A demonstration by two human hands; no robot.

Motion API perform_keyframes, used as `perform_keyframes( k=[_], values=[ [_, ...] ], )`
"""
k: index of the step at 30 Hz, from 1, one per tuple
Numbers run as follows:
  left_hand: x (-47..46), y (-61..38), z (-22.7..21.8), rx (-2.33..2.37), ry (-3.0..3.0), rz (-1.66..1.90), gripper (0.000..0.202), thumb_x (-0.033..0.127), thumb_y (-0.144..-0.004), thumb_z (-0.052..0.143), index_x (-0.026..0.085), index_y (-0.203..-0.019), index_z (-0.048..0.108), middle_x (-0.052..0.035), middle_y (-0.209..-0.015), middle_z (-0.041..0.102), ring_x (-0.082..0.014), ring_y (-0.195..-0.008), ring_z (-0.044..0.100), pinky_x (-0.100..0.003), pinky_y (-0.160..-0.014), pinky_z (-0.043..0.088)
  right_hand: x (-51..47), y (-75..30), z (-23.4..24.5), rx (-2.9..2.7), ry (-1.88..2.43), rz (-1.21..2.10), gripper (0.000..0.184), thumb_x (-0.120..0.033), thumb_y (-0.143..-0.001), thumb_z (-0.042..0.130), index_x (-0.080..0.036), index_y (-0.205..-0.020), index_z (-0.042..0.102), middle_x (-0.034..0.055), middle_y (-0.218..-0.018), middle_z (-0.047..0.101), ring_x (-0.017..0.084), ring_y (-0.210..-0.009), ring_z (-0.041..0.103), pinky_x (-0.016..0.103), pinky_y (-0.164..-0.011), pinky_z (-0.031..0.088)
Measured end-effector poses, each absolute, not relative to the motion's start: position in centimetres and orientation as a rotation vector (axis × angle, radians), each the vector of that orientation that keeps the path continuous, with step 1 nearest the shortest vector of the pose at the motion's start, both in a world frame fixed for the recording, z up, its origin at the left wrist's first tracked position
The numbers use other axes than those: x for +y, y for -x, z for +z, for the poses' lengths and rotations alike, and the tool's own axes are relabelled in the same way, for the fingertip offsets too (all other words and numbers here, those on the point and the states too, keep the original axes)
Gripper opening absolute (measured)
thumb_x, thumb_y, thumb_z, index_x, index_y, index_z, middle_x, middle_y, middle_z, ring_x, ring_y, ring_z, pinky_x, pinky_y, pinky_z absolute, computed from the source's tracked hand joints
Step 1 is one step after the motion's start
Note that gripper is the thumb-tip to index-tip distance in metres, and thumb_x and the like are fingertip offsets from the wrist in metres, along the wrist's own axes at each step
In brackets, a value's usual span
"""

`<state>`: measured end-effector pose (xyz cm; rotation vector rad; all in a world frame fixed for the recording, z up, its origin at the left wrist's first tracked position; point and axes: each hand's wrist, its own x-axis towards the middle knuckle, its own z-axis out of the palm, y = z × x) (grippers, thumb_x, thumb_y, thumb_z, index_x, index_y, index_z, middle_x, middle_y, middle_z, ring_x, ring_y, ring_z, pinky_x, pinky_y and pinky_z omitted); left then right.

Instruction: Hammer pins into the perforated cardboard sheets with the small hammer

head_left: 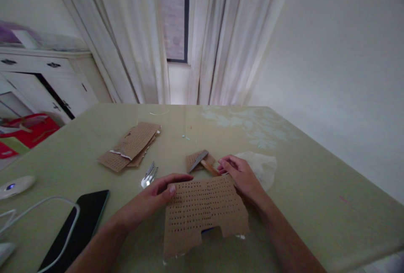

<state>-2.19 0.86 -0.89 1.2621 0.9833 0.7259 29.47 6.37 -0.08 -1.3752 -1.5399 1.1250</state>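
Observation:
A brown cardboard sheet [202, 212] punched with rows of small holes lies flat on the green table [299, 189] in front of me. My left hand [151, 199] rests on its upper left corner, thumb on the sheet and fingers stretched along its top edge. My right hand [241, 176] lies at the sheet's upper right corner, fingers curled by the wooden handle of a small hammer [203, 162]. I cannot see whether the fingers grip the handle. The hammer's metal head lies on a small cardboard scrap [192, 160].
A pile of torn perforated cardboard pieces [131, 146] lies at centre left, with a metal fork [149, 175] beside it. A dark phone [82, 222] and white cable [47, 205] sit at the near left. A white cloth [261, 165] lies behind my right hand.

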Motion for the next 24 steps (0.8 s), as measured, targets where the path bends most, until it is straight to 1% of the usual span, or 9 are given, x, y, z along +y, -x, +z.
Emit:
perform_keyframes(
  k=[3, 5, 7, 9, 11, 13, 17, 21, 24],
  values=[
    [2.0, 3.9, -1.1, 1.243, -1.255, 0.979, 0.060, 0.074, -0.092, 0.068, 0.021, -0.118, 0.079, -0.0111, -0.121, 0.082, -0.0283, -0.108, 0.074, -0.037, -0.094, 0.058, 6.5, -29.2, -0.6, -1.781, 1.387, 0.984, 0.034, -0.054, -0.099, 0.068, -0.022, -0.099, 0.079, 0.0085, -0.098, 0.081, 0.027, -0.092, 0.073, 0.039, -0.086, 0.053],
    [2.8, 5.0, -1.4, 1.423, -1.221, 1.105, 0.060, 0.073, -0.083, 0.079, 0.019, -0.109, 0.079, -0.0096, -0.106, 0.082, -0.0229, -0.089, 0.072, -0.031, -0.079, 0.057, 6.5, -29.0, -0.9, -1.775, 1.348, 1.044, 0.041, -0.060, -0.101, 0.064, -0.022, -0.099, 0.080, 0.0087, -0.098, 0.081, 0.027, -0.093, 0.073, 0.040, -0.087, 0.053],
    [3.2, 5.5, -1.6, 1.459, -1.213, 1.133, 0.066, 0.077, -0.079, 0.080, 0.017, -0.106, 0.079, -0.0099, -0.099, 0.081, -0.0204, -0.080, 0.068, -0.029, -0.071, 0.054, 6.5, -29.0, -0.9, -1.644, 1.306, 1.147, 0.053, -0.069, -0.101, 0.059, -0.021, -0.096, 0.079, 0.0100, -0.095, 0.081, 0.027, -0.091, 0.074, 0.040, -0.086, 0.055],
    [3.1, 5.0, -1.4, 1.406, -1.223, 1.116, 0.072, 0.084, -0.083, 0.069, 0.016, -0.106, 0.080, -0.0100, -0.094, 0.079, -0.0198, -0.076, 0.066, -0.029, -0.068, 0.053, 6.5, -29.1, -0.8, -1.493, 1.296, 1.238, 0.064, -0.079, -0.098, 0.055, -0.019, -0.095, 0.079, 0.0104, -0.088, 0.079, 0.025, -0.082, 0.073, 0.038, -0.076, 0.055],
    [2.6, 4.0, -0.8, 1.360, -1.258, 1.059, 0.072, 0.083, -0.087, 0.064, 0.017, -0.108, 0.082, -0.0072, -0.087, 0.076, -0.0194, -0.074, 0.064, -0.029, -0.066, 0.052, 6.3, -29.3, -0.5, -1.414, 1.312, 1.316, 0.070, -0.083, -0.095, 0.055, -0.018, -0.095, 0.079, 0.0074, -0.077, 0.074, 0.021, -0.066, 0.067, 0.032, -0.060, 0.050],
    [2.0, 3.0, -0.2, 1.348, -1.288, 0.980, 0.062, 0.076, -0.086, 0.071, 0.019, -0.109, 0.082, -0.0045, -0.083, 0.074, -0.0197, -0.075, 0.064, -0.029, -0.068, 0.051, 6.1, -29.5, -0.1, -1.424, 1.317, 1.393, 0.064, -0.080, -0.091, 0.064, -0.018, -0.097, 0.079, 0.0017, -0.067, 0.066, 0.016, -0.054, 0.059, 0.027, -0.050, 0.040],
    [1.2, 2.4, 0.4, 1.301, -1.260, 0.902, 0.051, 0.065, -0.084, 0.079, 0.021, -0.109, 0.081, -0.0046, -0.088, 0.075, -0.0215, -0.079, 0.067, -0.031, -0.070, 0.052, 5.6, -29.5, 0.4, -1.470, 1.266, 1.452, 0.042, -0.056, -0.079, 0.089, -0.020, -0.098, 0.078, -0.0046, -0.062, 0.059, 0.012, -0.050, 0.048, 0.024, -0.048, 0.032],
    [0.9, 3.3, 0.2, 1.225, -1.340, 0.766, 0.047, 0.062, -0.088, 0.077, 0.022, -0.113, 0.080, -0.0077, -0.101, 0.079, -0.0263, -0.093, 0.072, -0.035, -0.080, 0.057, 5.5, -29.1, 0.2, -1.398, 1.253, 1.463, 0.038, -0.053, -0.080, 0.089, -0.020, -0.094, 0.077, -0.0035, -0.065, 0.061, 0.011, -0.052, 0.047, 0.025, -0.049, 0.031],
    [0.8, 4.4, 0.4, 1.112, -1.379, 0.656, 0.057, 0.063, -0.091, 0.076, 0.027, -0.135, 0.073, -0.0101, -0.126, 0.077, -0.0313, -0.112, 0.073, -0.041, -0.094, 0.059, 5.7, -29.0, -0.1, -1.335, 1.295, 1.432, 0.040, -0.059, -0.089, 0.078, -0.019, -0.094, 0.077, -0.0011, -0.069, 0.063, 0.012, -0.053, 0.051, 0.025, -0.049, 0.035]
  ],
)
